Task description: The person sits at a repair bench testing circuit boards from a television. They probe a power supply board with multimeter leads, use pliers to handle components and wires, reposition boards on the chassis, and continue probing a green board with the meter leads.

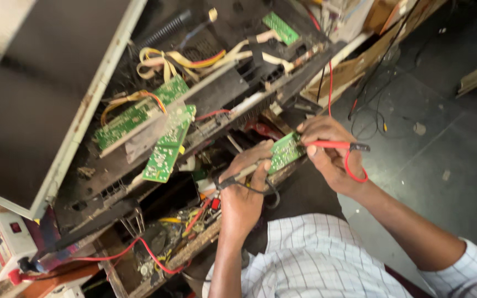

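- The left hand (244,193) is closed around a black probe (237,177) with a black lead looping below it; its fingertips also rest against the lower edge of a small green circuit board (284,151).
- The right hand (327,152) pinches a red probe (332,144) between thumb and fingers, its red lead (354,171) curling back over the wrist, and steadies the board's upper right edge.
- The board sits between the two hands, just in front of an opened black chassis (216,94) holding larger green boards (155,129) and bundled wires.
- The board looks light, thin and stiff, and probably fragile at its soldered parts; its bare edges seem the safest place to hold it.
- The probes are slim and rigid, and best held on their plastic shafts.
- A white and red meter (4,245) stands at the lower left.
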Demonstrator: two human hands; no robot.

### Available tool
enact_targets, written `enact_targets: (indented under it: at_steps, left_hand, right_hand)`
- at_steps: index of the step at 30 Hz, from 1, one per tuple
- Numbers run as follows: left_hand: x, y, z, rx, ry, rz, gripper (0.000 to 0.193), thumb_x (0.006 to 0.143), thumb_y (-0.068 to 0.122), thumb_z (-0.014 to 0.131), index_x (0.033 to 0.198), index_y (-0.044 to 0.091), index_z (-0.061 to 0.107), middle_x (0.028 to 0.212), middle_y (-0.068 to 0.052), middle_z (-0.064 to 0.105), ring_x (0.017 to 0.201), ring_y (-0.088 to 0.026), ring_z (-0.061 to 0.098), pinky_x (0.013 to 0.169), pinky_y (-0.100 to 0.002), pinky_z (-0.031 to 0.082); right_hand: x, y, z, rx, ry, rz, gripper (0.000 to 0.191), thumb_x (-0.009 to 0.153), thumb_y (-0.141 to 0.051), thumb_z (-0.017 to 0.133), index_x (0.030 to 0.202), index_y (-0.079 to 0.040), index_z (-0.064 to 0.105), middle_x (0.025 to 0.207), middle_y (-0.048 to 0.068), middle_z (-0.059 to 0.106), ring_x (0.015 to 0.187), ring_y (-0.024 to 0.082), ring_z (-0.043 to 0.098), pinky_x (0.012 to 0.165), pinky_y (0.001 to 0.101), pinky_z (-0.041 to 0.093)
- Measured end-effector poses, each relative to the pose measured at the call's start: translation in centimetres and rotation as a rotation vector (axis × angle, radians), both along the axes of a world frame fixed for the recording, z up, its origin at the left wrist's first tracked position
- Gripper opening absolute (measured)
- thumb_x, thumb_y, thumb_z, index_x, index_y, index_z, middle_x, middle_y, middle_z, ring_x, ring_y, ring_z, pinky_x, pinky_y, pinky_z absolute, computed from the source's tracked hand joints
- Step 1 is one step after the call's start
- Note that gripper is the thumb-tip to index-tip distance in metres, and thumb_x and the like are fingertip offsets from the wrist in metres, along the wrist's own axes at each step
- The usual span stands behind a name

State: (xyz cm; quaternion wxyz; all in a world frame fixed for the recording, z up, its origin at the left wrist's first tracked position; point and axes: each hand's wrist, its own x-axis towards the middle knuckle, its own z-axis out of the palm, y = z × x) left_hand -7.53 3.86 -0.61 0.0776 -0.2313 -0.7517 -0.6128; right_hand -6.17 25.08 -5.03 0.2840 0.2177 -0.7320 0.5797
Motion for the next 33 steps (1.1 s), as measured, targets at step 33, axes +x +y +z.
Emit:
enact_targets:
  at_steps: [33]
  left_hand:
    - [-0.4, -0.9, -0.5, 0.093, -0.063, -0.029, 0.018, 0.101, 0.01, 0.067, 0.116, 0.0, 0.07, 0.131, -0.016, 0.072, 0.124, -0.027, 0.07, 0.108, -0.036, 0.053]
  right_hand:
    - [-0.1, -0.6, -1.2, -0.116, -0.026, -0.033, 0.021, 0.11, -0.01, 0.054, 0.129, -0.002, 0.059, 0.131, 0.017, 0.066, 0.111, 0.022, 0.068, 0.1, 0.0345, 0.056]
